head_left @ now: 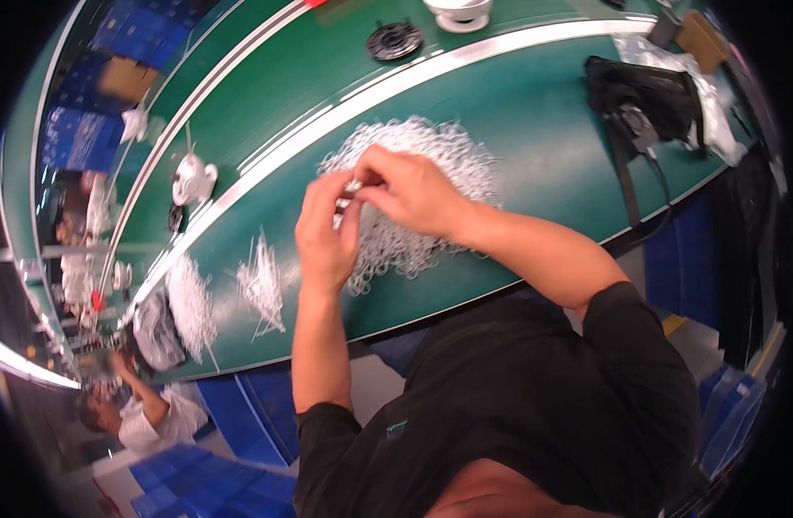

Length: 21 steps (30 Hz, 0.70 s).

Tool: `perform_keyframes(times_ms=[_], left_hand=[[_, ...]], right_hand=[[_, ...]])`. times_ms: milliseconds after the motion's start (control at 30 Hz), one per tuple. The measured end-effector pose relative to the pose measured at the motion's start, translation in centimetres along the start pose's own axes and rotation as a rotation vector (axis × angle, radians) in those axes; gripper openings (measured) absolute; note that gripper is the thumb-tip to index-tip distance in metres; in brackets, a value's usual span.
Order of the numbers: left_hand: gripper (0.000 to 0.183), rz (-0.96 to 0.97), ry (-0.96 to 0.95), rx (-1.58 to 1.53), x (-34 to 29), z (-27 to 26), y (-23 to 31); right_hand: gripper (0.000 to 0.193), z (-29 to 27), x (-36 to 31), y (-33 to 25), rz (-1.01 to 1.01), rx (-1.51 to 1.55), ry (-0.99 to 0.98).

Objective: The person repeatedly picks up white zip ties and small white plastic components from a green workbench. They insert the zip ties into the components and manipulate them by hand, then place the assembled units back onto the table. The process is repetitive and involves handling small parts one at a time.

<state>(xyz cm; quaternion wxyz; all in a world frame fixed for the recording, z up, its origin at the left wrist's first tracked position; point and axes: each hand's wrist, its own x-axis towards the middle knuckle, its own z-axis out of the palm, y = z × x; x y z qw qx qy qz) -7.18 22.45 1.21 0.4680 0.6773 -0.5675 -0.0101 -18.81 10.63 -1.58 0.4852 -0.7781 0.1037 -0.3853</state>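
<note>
A large heap of white looped cable ties (pixel 452 160) covers the middle of the green table. Above its near left part, my two hands meet fingertip to fingertip. My left hand (pixel 325 233) is closed, with thumb and fingers pinching a small white piece (pixel 351 186) that looks like a cable tie. My right hand (pixel 413 190) pinches at the same piece from the other side. Most of that piece is hidden by my fingers. Further left lie a small pile of straight white cable ties (pixel 262 285) and a bigger pile of straight ties (pixel 191 302).
A grey plastic bag (pixel 157 332) lies at the table's left end. Beyond a pale rail are a black round part (pixel 394 41), a white round housing (pixel 459 13) and a white device (pixel 192 180). A black bag (pixel 647 99) with straps rests right. Another person (pixel 154 414) sits lower left.
</note>
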Motion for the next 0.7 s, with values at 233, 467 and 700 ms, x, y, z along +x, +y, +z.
perform_keyframes(times_ms=[233, 467, 700], left_hand=[[0.011, -0.217, 0.012, -0.138, -0.6, -0.3, -1.0], [0.010, -0.504, -0.127, -0.603, 0.7, -0.7, -0.1], [0.012, -0.564, -0.294, -0.864, 0.5, -0.9, -2.7]], right_hand=[[0.018, -0.5, 0.3, -0.3, 0.031, 0.085, 0.051], [0.011, -2.3, 1.0, -0.9, -0.089, -0.066, -0.025], [0.011, -3.9, 2.3, -0.8, -0.365, -0.225, -0.225]])
